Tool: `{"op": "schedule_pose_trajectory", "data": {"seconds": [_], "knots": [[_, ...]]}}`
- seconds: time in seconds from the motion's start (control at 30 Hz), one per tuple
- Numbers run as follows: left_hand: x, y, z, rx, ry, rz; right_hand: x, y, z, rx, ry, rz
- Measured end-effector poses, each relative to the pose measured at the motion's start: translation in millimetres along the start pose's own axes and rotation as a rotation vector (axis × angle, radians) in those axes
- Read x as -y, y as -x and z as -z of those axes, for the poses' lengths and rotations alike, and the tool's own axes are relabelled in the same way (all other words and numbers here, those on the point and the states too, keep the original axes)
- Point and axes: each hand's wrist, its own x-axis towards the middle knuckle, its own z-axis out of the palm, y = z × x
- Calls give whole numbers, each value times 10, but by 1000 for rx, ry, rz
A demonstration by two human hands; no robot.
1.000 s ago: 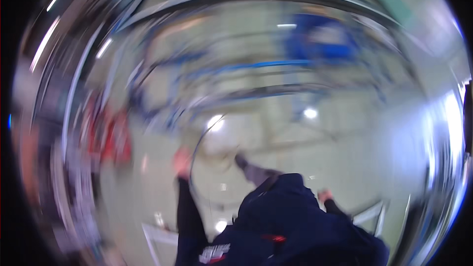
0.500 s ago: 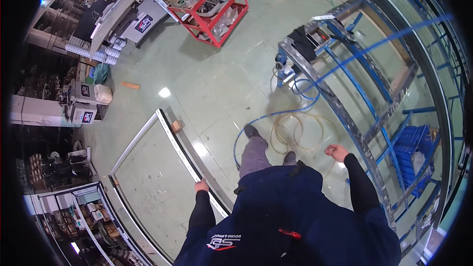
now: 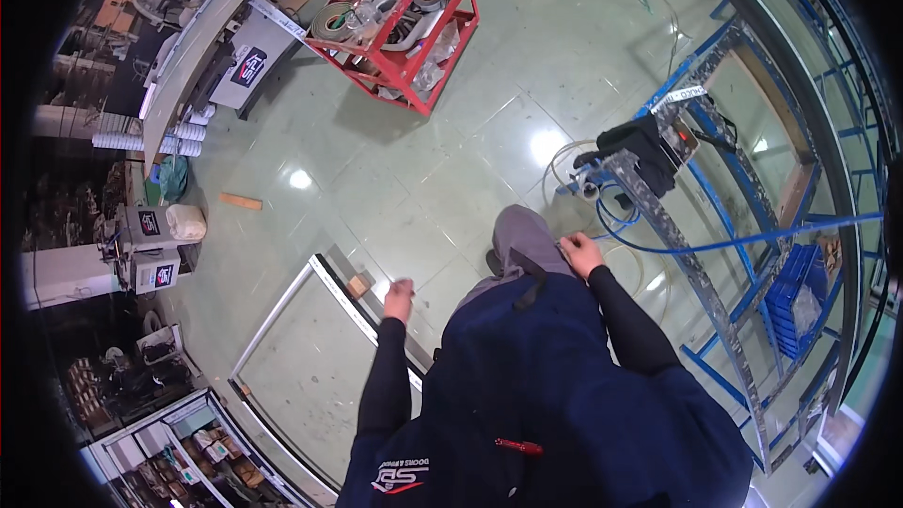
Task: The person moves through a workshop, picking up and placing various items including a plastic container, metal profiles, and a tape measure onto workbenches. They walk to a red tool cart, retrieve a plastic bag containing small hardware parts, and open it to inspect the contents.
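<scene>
My left hand (image 3: 399, 299) is held low in front of me, its fingers loosely curled with nothing visible in them. It is beside the white-and-black frame (image 3: 350, 303) lying on the floor, and looks apart from it. Close by my grey-trousered thigh (image 3: 525, 237), my right hand (image 3: 581, 254) has its fingers curled in. Whatever that hand may hold is too small or hidden to name. A small wooden block (image 3: 358, 285) sits against the outer side of the frame near its corner.
Ahead stands a red trolley (image 3: 400, 66) with tape rolls and tools. To my right are a blue metal stand (image 3: 701, 292), a dark cloth bag (image 3: 640, 152), a blue hose (image 3: 752, 237) and a blue crate (image 3: 793, 296). A wood strip (image 3: 242, 200) lies left on the floor.
I have stepped forward; the trolley and blue stand appear nearer. My left hand has come away from the frame's edge and swung forward. My right hand has moved inward, beside my thigh.
</scene>
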Motion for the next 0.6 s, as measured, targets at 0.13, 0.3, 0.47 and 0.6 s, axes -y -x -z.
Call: {"op": "schedule_pose_trajectory", "data": {"seconds": [0.13, 0.3, 0.47, 0.6], "knots": [[-1161, -927, 239, -63, 240, 25, 603, -787, -103, 43, 135, 24], [-1841, -1788, 231, 25, 132, -46, 1022, -1829, -569, 49, 133, -45], [-2036, -2505, 186, -5, 41, 14, 1803, -2801, -807, 209, 263, -79], [-2449, -2593, 44, 10, -375, -151, 3158, -2999, -318, 664, 516, -231]]}}
